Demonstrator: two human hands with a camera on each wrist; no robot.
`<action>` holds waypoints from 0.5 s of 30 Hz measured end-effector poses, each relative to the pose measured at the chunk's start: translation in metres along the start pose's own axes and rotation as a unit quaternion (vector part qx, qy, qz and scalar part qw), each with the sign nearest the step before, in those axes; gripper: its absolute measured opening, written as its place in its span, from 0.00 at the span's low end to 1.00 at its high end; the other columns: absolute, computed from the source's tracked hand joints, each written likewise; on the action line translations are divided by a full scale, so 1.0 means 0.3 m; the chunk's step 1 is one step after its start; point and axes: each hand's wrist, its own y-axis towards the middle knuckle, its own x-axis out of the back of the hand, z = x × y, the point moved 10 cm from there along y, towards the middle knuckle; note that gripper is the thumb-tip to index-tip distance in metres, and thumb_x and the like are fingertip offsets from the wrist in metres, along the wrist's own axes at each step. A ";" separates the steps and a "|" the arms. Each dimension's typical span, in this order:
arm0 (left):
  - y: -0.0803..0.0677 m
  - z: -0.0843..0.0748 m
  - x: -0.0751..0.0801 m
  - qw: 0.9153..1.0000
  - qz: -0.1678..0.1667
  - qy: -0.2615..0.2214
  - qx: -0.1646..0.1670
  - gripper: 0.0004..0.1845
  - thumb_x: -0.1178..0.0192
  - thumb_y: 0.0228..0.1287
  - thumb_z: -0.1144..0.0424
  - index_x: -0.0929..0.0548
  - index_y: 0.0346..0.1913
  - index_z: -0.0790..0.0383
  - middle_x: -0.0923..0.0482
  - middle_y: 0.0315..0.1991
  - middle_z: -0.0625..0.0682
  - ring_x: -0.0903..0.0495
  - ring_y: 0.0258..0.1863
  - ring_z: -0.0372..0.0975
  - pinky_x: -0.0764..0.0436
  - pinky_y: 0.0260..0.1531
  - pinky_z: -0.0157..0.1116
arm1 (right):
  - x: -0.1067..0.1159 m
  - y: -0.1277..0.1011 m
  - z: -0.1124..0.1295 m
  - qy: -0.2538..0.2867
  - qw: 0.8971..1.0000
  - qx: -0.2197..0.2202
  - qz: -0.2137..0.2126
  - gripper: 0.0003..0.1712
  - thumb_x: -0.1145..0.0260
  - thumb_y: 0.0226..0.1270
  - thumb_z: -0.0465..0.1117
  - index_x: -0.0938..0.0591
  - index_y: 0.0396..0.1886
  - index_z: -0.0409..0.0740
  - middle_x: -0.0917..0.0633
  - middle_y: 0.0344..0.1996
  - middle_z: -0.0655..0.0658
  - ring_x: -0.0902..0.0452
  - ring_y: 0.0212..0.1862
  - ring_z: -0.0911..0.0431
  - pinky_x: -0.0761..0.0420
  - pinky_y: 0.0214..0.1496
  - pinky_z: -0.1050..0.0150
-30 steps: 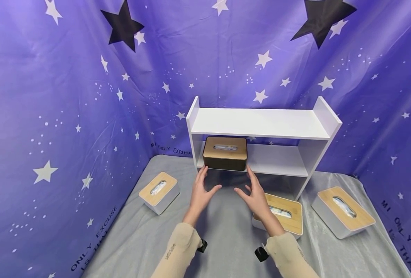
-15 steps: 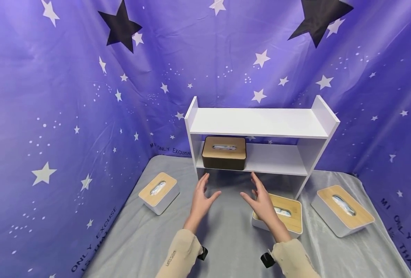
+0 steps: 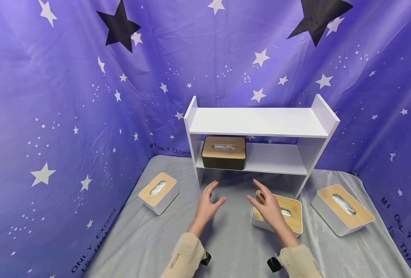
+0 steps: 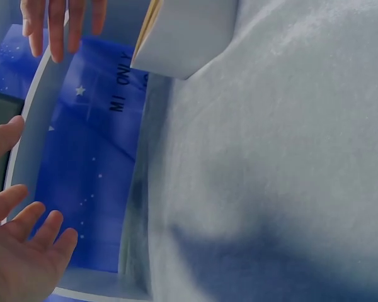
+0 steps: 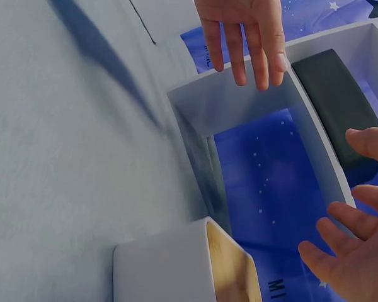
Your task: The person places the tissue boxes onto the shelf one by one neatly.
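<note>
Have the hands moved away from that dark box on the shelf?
Yes. Both hands, left and right, have drawn back toward the person, away from the dark box and the shelf.

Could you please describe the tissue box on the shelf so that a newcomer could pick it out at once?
Start at the white two-tier shelf unit standing against the starry purple backdrop. On its lower shelf, at the left end, sits the dark tissue box with a bamboo lid. It alone has a black body and sits on the shelf; the other boxes are white and lie on the grey cloth.
</note>
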 end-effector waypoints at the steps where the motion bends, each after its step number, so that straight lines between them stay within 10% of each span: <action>1: -0.001 0.000 -0.006 1.000 0.003 -0.005 0.001 0.34 0.28 0.56 0.63 0.25 0.66 0.68 0.28 0.68 0.63 0.25 0.64 0.57 0.21 0.60 0.57 | 0.004 -0.002 -0.002 -0.001 1.000 0.003 -0.002 0.37 0.31 0.66 0.39 0.32 0.72 0.36 0.28 0.68 0.30 0.33 0.70 0.35 0.28 0.69 0.38; 15: -0.018 -0.002 -0.089 0.999 0.045 -0.007 0.001 0.31 0.28 0.58 0.60 0.23 0.63 0.67 0.23 0.63 0.62 0.22 0.60 0.55 0.19 0.59 0.55 | 0.065 -0.045 -0.044 -0.018 1.000 0.017 -0.010 0.31 0.30 0.66 0.38 0.26 0.67 0.36 0.21 0.61 0.34 0.24 0.62 0.38 0.21 0.61 0.40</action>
